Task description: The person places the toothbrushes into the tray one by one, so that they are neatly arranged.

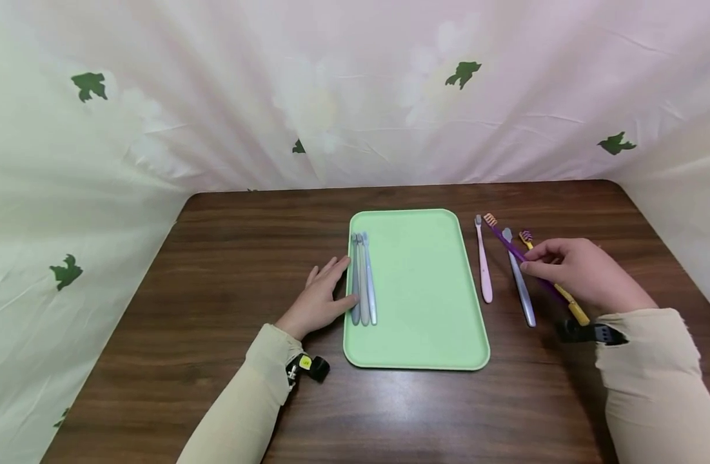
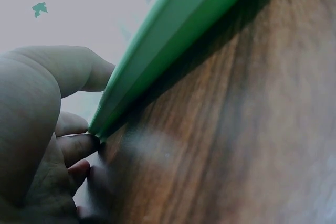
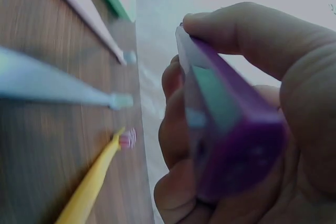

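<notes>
Pinched between the thumb and fingers of my right hand point(image 1: 587, 270) is a purple toothbrush point(image 3: 231, 114), lifted above the table with its striped bristles pointing up and left. Beneath and beside it lie a blue toothbrush point(image 1: 522, 290) and a yellow toothbrush point(image 3: 89, 187); a pink toothbrush point(image 1: 485, 270) lies closer to the tray. My left hand point(image 1: 318, 301) rests at the left edge of a green tray point(image 1: 418, 290), fingers extended and thumb at the rim. Along that edge, inside the tray, a dark blue-grey toothbrush point(image 1: 355, 290), a grey one point(image 1: 364, 293) and a light blue one point(image 1: 371, 290) lie side by side.
The brown wooden table point(image 1: 233, 270) carries the tray near its middle. A pale curtain point(image 1: 360, 84) with green leaf shapes hangs behind the table and along both sides. Each wrist wears a strapped black camera point(image 1: 318, 369).
</notes>
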Motion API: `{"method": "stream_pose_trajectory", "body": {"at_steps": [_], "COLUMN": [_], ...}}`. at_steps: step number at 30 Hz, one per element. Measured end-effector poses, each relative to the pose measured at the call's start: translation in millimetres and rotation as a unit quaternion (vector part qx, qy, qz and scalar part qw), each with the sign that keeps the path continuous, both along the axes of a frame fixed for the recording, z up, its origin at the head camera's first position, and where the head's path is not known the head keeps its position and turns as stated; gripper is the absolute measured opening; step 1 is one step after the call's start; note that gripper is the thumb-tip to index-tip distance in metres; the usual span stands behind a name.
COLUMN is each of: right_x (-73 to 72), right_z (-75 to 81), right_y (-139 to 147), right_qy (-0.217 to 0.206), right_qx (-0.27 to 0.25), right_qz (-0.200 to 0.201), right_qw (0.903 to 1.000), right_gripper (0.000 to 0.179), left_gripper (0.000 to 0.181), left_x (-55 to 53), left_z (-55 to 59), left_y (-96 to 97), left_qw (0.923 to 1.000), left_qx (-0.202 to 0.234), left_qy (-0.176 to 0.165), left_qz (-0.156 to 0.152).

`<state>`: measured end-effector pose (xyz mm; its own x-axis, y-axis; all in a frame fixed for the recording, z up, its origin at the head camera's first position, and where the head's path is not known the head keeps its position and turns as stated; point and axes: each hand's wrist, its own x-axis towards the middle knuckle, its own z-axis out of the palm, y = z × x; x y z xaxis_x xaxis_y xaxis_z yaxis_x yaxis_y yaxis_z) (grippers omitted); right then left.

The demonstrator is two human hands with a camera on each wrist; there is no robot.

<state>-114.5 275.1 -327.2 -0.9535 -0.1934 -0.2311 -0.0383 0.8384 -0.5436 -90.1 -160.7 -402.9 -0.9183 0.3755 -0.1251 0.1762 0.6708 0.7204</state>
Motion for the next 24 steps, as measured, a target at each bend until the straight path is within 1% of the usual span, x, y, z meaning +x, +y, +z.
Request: {"method": "stream_pose_trajectory", "body": {"at_steps": [2, 5, 9, 13, 17, 24], "right_x": [1.0, 0.9, -1.6, -2.4, -2.9, -0.2], "right_z": [-0.3, -3.6, -13.3, -21.0, -22.7, -23.8], "right_y": [-6, -16, -30, -37, -45, -58], "right_qy": [-0.004, 0.003, 0.01, 0.005, 0.011, -0.008], "right_qx": [-0.003, -0.005, -0.009, -0.018, -0.025, -0.041], "right_qz": [0.004, 0.011, 0.027, 0.043, 0.059, 0.069], "right_qw": [1.0, 0.9999, 0.9996, 0.9989, 0.9979, 0.9967], "right_gripper": [0.036, 0.036, 0.03, 0.026, 0.023, 0.024], "left_gripper": [0.077, 0.077, 0.077, 0.076, 0.076, 0.076], "left_x": [0.0, -0.7, 0.2, 0.9, 1.3, 0.6], "left_z": [-0.6, -2.1, -3.5, -3.4, -2.8, -1.3], "left_y": [-0.3, -0.5, -2.0, 0.0, -1.1, -3.0], "left_qw": [1.0, 1.0, 0.9999, 1.0, 1.0, 0.9999], "left_qx": [0.0, -0.001, -0.005, -0.004, 0.003, 0.008], "left_qy": [0.002, 0.006, 0.008, 0.003, 0.003, 0.006], "left_qz": [0.001, 0.001, 0.004, 0.003, 0.003, 0.0]}}
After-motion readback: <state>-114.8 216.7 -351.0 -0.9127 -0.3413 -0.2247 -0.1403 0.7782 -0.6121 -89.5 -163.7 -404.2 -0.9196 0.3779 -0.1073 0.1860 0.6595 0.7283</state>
